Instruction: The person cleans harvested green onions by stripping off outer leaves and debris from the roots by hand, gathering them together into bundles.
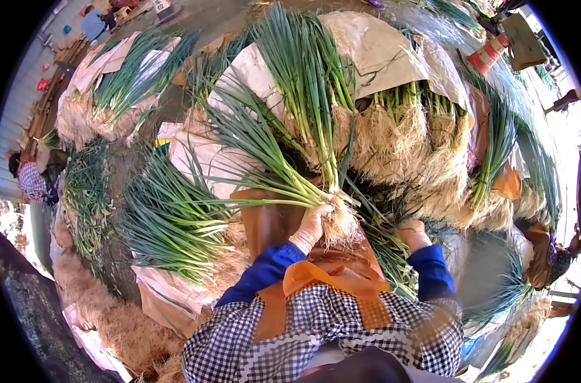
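Clenched L hand grasps green onions just above their roots, over brown apron, leaves fanned up & L. R hand is by loose leaves, fingers hidden, can't tell grip. Biggest: rooty bundles ahead, partly under tan paper. Next: onion pile to L, near edge of pale sheet showing beneath.

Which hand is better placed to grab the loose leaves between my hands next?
Your right hand, I'd say: it is close to the loose leaves, while your left hand is gripping the green onion bunch. Whether the right holds something is hard to tell.
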A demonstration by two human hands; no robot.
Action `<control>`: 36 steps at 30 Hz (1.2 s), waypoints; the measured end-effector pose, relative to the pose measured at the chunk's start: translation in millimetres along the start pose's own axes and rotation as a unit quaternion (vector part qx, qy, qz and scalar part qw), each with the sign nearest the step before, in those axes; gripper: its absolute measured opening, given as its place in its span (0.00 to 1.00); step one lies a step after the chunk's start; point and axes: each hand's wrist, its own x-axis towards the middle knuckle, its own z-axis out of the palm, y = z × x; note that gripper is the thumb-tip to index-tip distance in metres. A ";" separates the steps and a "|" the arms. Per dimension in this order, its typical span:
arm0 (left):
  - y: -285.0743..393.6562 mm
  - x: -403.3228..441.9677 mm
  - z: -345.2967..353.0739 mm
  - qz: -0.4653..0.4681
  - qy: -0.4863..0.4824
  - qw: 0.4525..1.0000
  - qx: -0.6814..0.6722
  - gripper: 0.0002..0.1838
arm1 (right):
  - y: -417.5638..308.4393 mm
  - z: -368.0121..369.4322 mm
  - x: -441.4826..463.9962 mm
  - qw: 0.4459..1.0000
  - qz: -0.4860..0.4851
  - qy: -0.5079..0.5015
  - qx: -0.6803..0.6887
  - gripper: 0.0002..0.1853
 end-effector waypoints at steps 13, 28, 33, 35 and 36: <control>-14.4 -6.4 31.1 0.113 0.036 0.984 0.133 0.13 | -179.2 -93.7 148.0 0.974 -0.156 0.124 -0.112 0.10; 24.8 -9.7 23.9 -0.075 -0.100 0.987 -0.103 0.21 | 16.1 14.3 83.6 0.990 0.016 -0.012 0.141 0.36; 51.7 -35.7 60.0 -0.068 -0.135 0.976 -0.159 0.17 | -129.1 -60.5 116.1 0.486 -0.194 -0.159 0.837 0.32; 52.4 -32.7 52.8 -0.040 -0.102 0.984 -0.137 0.18 | -158.4 -59.2 118.7 0.418 -0.329 -0.119 0.838 0.23; 58.2 -37.3 57.3 -0.036 -0.099 0.985 -0.135 0.18 | -170.0 -53.2 117.6 0.438 -0.408 0.028 0.801 0.18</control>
